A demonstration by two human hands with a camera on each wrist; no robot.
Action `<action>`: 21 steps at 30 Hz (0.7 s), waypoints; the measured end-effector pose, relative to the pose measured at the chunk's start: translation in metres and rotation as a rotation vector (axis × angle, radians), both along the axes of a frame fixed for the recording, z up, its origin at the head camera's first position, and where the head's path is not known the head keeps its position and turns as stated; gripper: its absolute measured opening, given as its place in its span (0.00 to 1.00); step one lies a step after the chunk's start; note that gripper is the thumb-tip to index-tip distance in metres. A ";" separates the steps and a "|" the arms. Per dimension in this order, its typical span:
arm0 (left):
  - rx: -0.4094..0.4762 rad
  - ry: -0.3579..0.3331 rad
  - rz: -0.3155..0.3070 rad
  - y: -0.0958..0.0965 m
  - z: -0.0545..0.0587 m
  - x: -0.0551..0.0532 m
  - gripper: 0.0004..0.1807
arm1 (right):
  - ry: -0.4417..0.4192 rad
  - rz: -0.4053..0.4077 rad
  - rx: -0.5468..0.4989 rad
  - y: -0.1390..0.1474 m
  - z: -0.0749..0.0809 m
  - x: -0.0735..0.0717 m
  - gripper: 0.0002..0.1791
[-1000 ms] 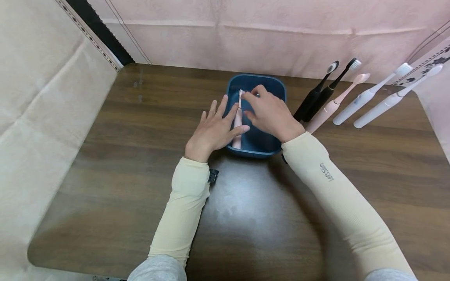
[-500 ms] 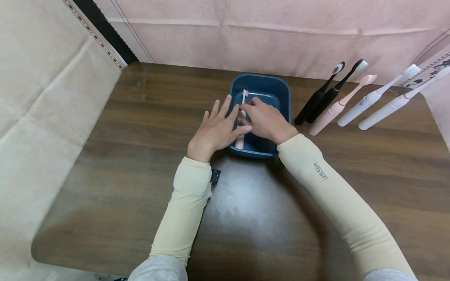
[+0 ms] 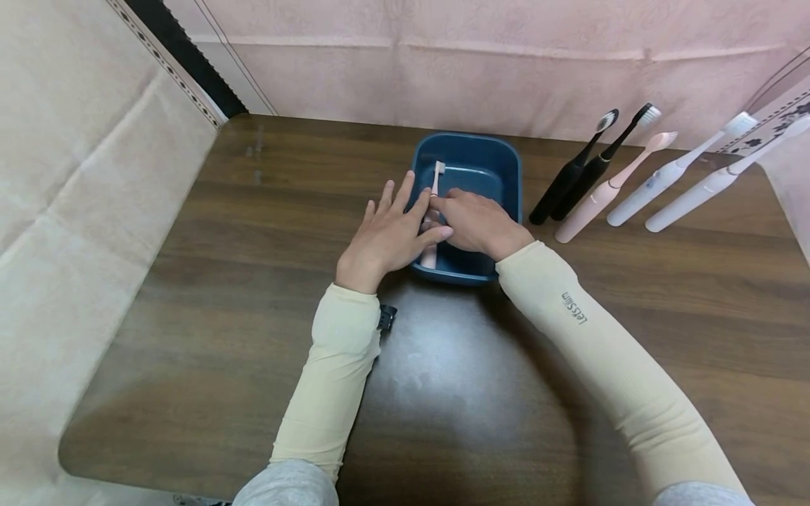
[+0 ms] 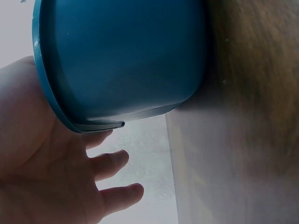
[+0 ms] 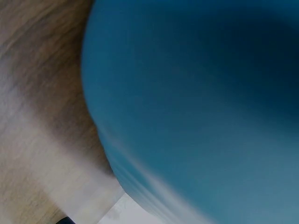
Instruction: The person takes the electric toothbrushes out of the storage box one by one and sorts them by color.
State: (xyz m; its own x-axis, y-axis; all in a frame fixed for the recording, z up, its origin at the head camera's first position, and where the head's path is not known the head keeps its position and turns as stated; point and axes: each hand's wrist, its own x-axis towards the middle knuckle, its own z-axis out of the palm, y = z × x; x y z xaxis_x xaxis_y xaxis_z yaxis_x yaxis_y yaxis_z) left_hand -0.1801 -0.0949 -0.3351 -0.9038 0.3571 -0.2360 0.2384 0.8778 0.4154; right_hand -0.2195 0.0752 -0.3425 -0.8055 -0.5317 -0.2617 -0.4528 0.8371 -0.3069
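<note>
A pink electric toothbrush (image 3: pixel 429 257) lies lengthwise along the left side of a blue plastic bin (image 3: pixel 490 149), its brush head toward the back. Reaching into the bin, my right hand (image 3: pixel 474 221) holds the toothbrush around the upper handle; the fingertips are partly hidden. My left hand (image 3: pixel 380 244) rests over the bin's left rim, fingers spread and straight, thumb across the inside above the handle. In the left wrist view, the left hand's fingers (image 4: pixel 112 164) extend past the bin's outer wall (image 4: pixel 126 56). Only the bin's wall (image 5: pixel 187 112) fills most of the right wrist view.
Right of the bin, several electric toothbrushes stand in a slanting row: two black ones (image 3: pixel 579 179), a pink one (image 3: pixel 588 211) and two white ones (image 3: pixel 652 191). The brown wooden table (image 3: pixel 209 316) meets a pink cloth backdrop (image 3: pixel 316 77) at its far edge.
My right hand has come down from near the brush head to the toothbrush's handle inside the bin. My left hand stays on the rim. The head view has shifted slightly.
</note>
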 end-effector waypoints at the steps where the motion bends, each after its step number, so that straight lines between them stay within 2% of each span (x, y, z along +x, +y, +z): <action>1: 0.001 0.000 0.000 0.000 0.000 0.000 0.45 | -0.003 0.000 -0.003 0.000 0.000 0.000 0.30; 11: 0.002 0.007 -0.001 -0.001 -0.001 0.000 0.44 | -0.053 -0.039 -0.033 0.001 -0.001 0.001 0.28; 18: -0.001 0.007 0.001 0.000 -0.001 0.000 0.44 | -0.102 -0.067 0.018 0.000 -0.002 0.002 0.31; 21: -0.002 0.005 -0.001 0.000 -0.001 0.000 0.44 | -0.095 -0.073 0.003 0.000 -0.003 0.002 0.26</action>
